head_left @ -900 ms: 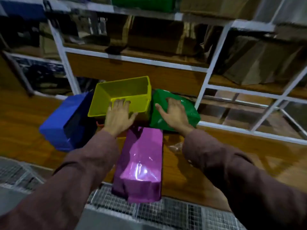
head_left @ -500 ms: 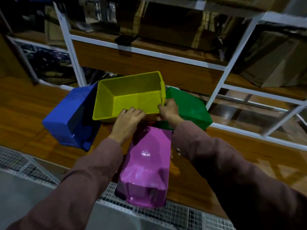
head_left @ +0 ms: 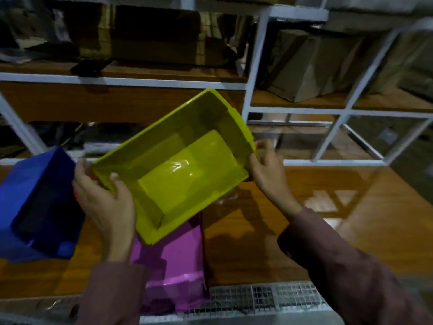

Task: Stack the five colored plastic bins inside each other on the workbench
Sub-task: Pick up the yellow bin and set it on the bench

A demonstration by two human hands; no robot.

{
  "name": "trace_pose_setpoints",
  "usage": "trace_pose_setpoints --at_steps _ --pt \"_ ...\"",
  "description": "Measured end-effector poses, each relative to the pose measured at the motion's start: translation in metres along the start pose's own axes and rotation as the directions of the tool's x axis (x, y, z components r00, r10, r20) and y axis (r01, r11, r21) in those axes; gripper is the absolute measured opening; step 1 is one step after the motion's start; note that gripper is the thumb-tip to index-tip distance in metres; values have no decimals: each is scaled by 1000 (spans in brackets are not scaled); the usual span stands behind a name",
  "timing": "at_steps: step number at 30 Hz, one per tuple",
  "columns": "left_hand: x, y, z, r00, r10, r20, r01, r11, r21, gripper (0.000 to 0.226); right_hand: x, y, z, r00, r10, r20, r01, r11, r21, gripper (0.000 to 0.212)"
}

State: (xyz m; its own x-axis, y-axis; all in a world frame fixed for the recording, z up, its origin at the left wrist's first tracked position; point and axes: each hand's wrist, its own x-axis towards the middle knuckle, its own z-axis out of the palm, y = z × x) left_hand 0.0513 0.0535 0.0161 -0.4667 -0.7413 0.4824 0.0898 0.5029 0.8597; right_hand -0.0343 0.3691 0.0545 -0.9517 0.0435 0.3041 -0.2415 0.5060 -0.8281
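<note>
A yellow bin (head_left: pixel 178 174) hangs tilted in the air above the workbench (head_left: pixel 328 207), its open side facing me. My left hand (head_left: pixel 105 198) grips its left rim, thumb inside. My right hand (head_left: pixel 269 170) holds its right end. Under it lies a purple bin (head_left: pixel 178 263) upside down near the front edge. A blue bin (head_left: pixel 35 207) rests on its side at the left. The green bin is hidden from view.
White metal shelving (head_left: pixel 253 90) with brown boxes (head_left: pixel 311 66) stands behind the bench. A wire mesh strip (head_left: pixel 264 299) runs along the bench's front edge. A bit of clear plastic (head_left: pixel 225 198) lies just right of the yellow bin.
Both hands have taken hold of the yellow bin and lifted it off the bench, turning it diagonally over the purple bin. The green bin has dropped out of sight.
</note>
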Motion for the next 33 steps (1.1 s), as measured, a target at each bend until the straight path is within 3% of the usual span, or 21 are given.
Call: trace_pose_setpoints --at_steps 2,5,8,12,19,23,27,33 --pt "-26 20 22 991 -5 136 14 998 -69 72 -8 40 -39 987 112 -113 -118 991 -54 11" --pt "-72 44 59 938 123 323 -73 984 -161 74 -30 97 -97 930 274 -245 -304 948 -92 13" --pt "-130 67 92 850 172 499 -94 979 -178 73 -55 142 -147 886 367 -285 -438 863 -250 45" --pt "-215 72 129 718 73 692 6 994 -111 65 -92 212 -204 872 397 -287 -490 699 -520 46" --pt "-337 89 191 481 -60 875 62 997 35 56 -133 308 -288 847 436 -305 -525 594 -610 40" --pt "-404 119 223 483 -71 873 22 997 69 54 -145 351 -343 833 490 -257 -520 537 -664 54" --pt "-460 151 257 548 -62 834 -18 996 86 56 -140 385 -403 835 481 -269 -531 574 -623 55" --pt "-529 198 317 538 -51 841 -50 994 92 59 -124 441 -486 813 501 -297 -575 614 -541 52"
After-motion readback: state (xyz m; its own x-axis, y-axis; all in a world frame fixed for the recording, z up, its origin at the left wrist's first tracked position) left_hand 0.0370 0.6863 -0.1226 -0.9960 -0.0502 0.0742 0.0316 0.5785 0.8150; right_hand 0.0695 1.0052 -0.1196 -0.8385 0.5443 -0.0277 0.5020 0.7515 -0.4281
